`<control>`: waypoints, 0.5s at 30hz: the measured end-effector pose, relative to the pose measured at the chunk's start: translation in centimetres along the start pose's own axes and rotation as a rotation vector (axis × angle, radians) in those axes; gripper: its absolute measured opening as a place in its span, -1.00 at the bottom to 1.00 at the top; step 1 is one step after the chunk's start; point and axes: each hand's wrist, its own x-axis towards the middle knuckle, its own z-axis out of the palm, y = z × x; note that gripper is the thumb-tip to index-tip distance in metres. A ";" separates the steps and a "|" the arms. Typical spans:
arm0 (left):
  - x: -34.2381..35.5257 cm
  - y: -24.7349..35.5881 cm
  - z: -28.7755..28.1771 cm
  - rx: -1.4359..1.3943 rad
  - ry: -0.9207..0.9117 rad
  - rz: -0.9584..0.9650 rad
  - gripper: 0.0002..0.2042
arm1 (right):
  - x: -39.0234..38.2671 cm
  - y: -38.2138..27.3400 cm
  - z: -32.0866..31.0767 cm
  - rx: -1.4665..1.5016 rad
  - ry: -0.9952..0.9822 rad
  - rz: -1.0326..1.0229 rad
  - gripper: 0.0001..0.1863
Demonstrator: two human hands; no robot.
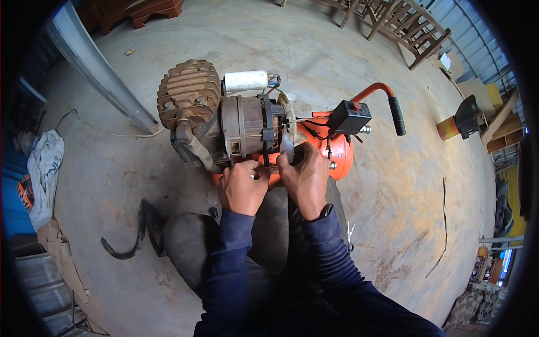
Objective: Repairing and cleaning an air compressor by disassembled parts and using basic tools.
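Air compressor (268,126), at twelve o'clock. Left hand (244,185), at six o'clock from the motor (242,121), fingers curled; right hand (307,181), at five o'clock, fingers bent beside a whitish piece (287,147); whether either grasps anything cannot be told.

- Smooth grey concrete floor (393,185) with brown stains.
- Tall pale-grey metal post (95,64), upper left.
- Carved reddish-brown wooden furniture (160,10), top left.
- Slatted brown wooden seat (412,35), top right, near a bluish corrugated metal wall (480,36).
- Crumpled white fabric (47,174), far left.
- Black angular plastic object (466,117), right, just beside a yellow-and-red container (447,128).
- Long, thin dark strip (444,224), lying on the floor at right.
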 end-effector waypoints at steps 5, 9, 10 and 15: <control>0.2 0.3 0.0 -0.031 0.004 0.026 -0.81 | 0.8 -0.7 0.0 -0.059 0.041 -0.079 -0.74; 0.1 0.5 -0.2 -0.019 -0.002 0.026 -0.81 | 1.1 -1.0 -0.2 -0.093 0.010 -0.104 -0.74; 0.1 0.4 -0.2 -0.010 -0.005 0.015 -0.80 | 1.1 -0.9 -0.1 -0.098 -0.006 -0.096 -0.73; 0.0 0.2 -0.1 -0.026 0.000 -0.002 -0.80 | 1.4 -0.9 0.4 -0.084 0.084 -0.171 -0.72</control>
